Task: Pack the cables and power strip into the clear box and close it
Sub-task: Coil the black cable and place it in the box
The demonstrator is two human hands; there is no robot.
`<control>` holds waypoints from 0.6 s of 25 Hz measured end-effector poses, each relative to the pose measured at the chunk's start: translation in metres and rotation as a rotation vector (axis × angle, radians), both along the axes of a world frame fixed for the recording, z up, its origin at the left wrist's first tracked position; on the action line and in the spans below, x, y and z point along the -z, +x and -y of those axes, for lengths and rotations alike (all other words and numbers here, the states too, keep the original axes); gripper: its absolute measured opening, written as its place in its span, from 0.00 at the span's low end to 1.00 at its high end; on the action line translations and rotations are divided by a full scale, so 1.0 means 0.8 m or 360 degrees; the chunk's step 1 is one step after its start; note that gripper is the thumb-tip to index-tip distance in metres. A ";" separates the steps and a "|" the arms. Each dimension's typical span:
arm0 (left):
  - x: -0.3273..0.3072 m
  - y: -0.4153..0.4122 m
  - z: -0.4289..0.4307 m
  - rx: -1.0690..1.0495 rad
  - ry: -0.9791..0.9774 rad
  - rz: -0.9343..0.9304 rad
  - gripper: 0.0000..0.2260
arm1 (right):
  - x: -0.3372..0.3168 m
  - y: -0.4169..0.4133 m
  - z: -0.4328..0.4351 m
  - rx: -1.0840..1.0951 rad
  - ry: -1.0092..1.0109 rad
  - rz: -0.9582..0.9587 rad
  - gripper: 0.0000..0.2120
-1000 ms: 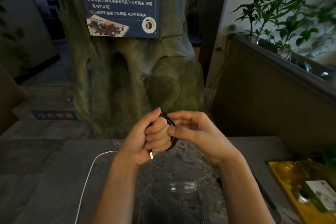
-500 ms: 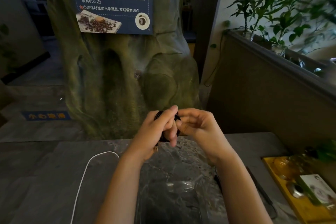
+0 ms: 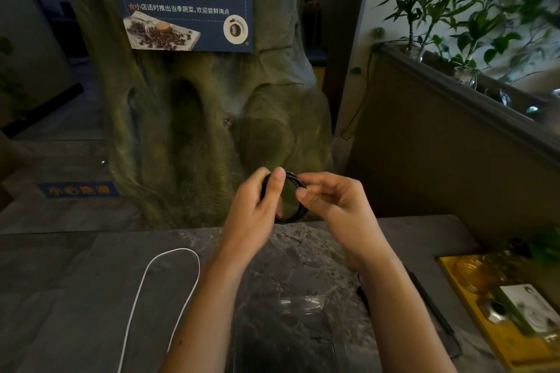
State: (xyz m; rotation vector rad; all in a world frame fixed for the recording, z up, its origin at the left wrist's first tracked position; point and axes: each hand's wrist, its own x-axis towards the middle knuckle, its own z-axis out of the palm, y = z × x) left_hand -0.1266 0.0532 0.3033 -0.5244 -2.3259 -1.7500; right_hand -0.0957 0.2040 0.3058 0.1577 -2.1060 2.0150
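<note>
Your left hand (image 3: 257,204) and right hand (image 3: 331,203) pinch a coiled black cable (image 3: 291,219) above the clear box (image 3: 303,301). Through it — only bench (image 3: 91,297) shows.

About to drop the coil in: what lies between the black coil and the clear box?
Head view: only bare tabletop between the black coil, held by left hand and right hand, and the clear box.

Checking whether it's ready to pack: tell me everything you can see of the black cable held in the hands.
The black cable is thin and dark, wound into a small round coil of several loops. It is held upright in the air, clear of the table. The left hand grips its left side; the right hand pinches its right side. Its plugs are hidden.
</note>
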 end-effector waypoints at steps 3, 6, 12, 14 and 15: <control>0.005 0.002 -0.004 0.0111 0.0117 0.0033 0.15 | -0.002 0.001 -0.001 -0.0029 0.0031 0.0031 0.11; 0.001 0.006 -0.009 0.0100 0.0196 0.0049 0.14 | -0.006 0.005 0.000 -0.0081 0.0156 0.0020 0.11; -0.007 0.011 -0.012 0.0199 0.0234 0.0043 0.15 | -0.001 0.003 -0.006 0.0113 0.0604 -0.0080 0.11; -0.007 0.014 -0.012 0.0227 0.0261 0.0045 0.15 | -0.003 0.009 -0.005 0.0125 0.0632 -0.0109 0.10; -0.007 0.016 -0.012 0.0230 0.0265 0.0046 0.15 | -0.005 0.011 -0.004 0.0107 0.0618 -0.0113 0.09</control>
